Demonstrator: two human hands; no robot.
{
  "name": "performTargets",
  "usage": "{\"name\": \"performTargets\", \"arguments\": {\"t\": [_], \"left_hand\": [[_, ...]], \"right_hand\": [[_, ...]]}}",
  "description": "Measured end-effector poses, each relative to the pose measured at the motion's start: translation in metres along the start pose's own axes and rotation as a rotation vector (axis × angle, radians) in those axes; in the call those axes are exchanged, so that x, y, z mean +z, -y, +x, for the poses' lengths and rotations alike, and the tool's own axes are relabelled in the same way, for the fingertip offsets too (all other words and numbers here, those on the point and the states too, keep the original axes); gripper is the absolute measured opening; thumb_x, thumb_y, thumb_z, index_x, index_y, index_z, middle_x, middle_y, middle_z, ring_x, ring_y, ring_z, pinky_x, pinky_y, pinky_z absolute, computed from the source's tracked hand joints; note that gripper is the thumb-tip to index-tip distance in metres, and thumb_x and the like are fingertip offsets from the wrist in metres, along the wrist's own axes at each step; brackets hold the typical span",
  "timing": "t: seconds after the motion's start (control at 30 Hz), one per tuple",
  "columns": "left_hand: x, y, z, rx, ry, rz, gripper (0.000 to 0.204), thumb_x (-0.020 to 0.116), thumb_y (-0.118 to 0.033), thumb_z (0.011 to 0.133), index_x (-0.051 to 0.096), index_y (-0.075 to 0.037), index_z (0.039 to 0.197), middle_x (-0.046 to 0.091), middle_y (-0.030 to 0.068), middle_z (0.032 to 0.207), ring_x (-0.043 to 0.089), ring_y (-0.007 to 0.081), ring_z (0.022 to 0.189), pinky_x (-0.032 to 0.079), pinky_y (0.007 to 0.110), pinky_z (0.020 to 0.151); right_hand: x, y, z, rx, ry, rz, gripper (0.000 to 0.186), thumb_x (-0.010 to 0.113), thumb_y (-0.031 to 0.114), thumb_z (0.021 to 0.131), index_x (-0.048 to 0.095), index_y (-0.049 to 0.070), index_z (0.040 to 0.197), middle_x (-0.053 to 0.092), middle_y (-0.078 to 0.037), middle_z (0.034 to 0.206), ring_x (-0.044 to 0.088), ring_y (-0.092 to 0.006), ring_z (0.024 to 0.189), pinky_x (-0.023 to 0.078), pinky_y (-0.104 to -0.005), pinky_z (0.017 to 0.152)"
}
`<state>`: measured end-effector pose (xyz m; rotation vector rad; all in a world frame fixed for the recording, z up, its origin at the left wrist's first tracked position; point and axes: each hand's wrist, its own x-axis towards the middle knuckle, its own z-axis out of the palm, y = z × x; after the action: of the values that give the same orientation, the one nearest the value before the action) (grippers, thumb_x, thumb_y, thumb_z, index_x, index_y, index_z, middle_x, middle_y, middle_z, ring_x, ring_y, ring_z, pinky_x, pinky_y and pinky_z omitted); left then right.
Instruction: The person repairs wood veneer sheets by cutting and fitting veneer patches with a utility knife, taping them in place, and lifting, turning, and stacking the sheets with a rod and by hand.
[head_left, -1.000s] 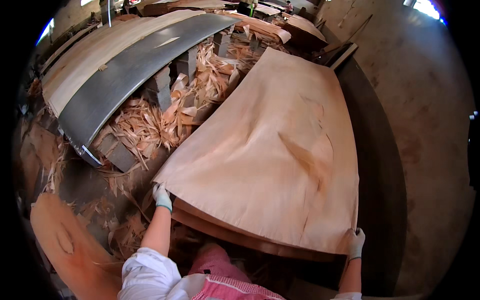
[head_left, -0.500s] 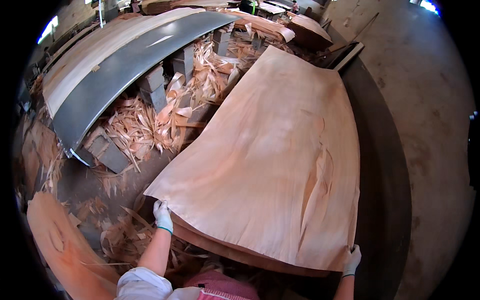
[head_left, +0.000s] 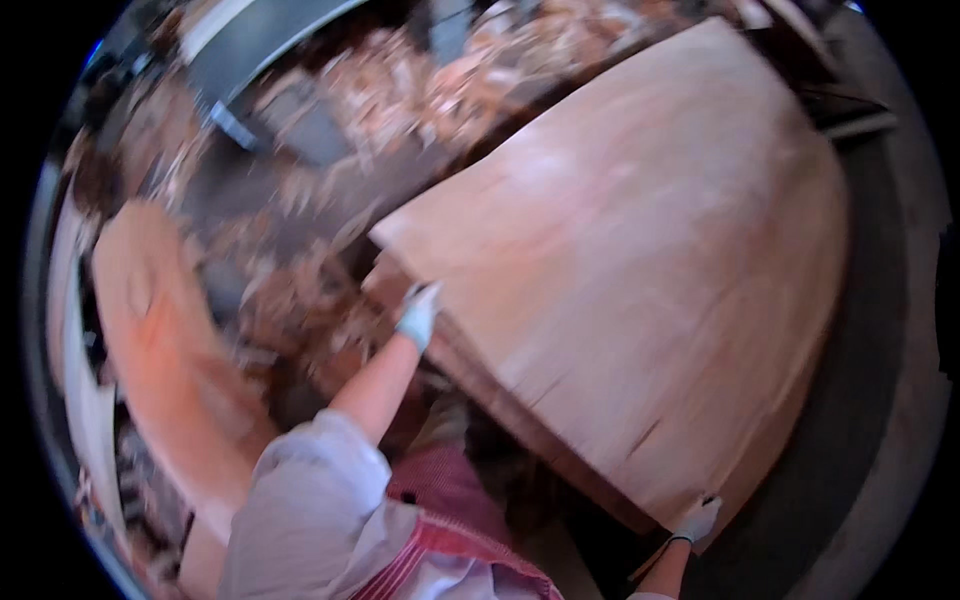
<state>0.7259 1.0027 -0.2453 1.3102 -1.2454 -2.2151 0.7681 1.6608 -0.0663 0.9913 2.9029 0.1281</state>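
A large, pale reddish-brown sheet of wood veneer [head_left: 640, 260] lies over a stack of similar sheets [head_left: 520, 425], whose layered near edge shows beneath it. My left hand [head_left: 418, 318], in a white glove, is closed at the near edge, a little in from the sheet's left corner. At the near right corner, my right hand [head_left: 698, 520], gloved likewise, has its fingers closed on the veneer. Motion blurs both hands, and the fingertips are partly hidden. A short dark split runs through the sheet close to my right hand.
On the left a long curved piece of veneer [head_left: 165, 330] leans near my arm. Torn veneer scraps [head_left: 385, 85] litter the floor around grey blocks [head_left: 310, 125]. Those blocks stand by a dark-edged panel [head_left: 255, 50]. A dark strip borders the stack on the right.
The view has swung left and downward, so the stack sits further right. The sheet's creased, folded right part now looks flatter. Both hands stay at its near edge.
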Motion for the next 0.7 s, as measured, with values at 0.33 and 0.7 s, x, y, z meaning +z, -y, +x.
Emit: {"name": "performTargets", "arguments": {"t": [0.33,0.7], "left_hand": [[-0.048,0.166,0.090,-0.255,-0.221,0.322,0.021,0.068,-0.022,0.084,0.069,-0.005,0.096,0.066,0.0060,0.082,0.061,0.0175,0.065,0.051,0.033,0.055],[-0.090,0.177,0.132,-0.303,0.060,0.958,0.036,0.051,-0.033,0.093,0.065,-0.001,0.098,0.065,0.0125,0.087,0.060,0.0266,0.078,0.049,0.041,0.074]], "right_hand": [[0.088,-0.031,0.011,0.083,0.169,-0.273,0.045,0.050,0.042,0.096,0.051,0.006,0.122,0.062,-0.018,0.114,0.061,-0.0368,0.102,0.048,-0.0457,0.080],[0.192,-0.051,0.035,0.061,0.282,0.152,0.046,0.053,0.030,0.093,0.049,0.008,0.134,0.061,-0.015,0.124,0.059,-0.0298,0.109,0.046,-0.0390,0.091]]}}
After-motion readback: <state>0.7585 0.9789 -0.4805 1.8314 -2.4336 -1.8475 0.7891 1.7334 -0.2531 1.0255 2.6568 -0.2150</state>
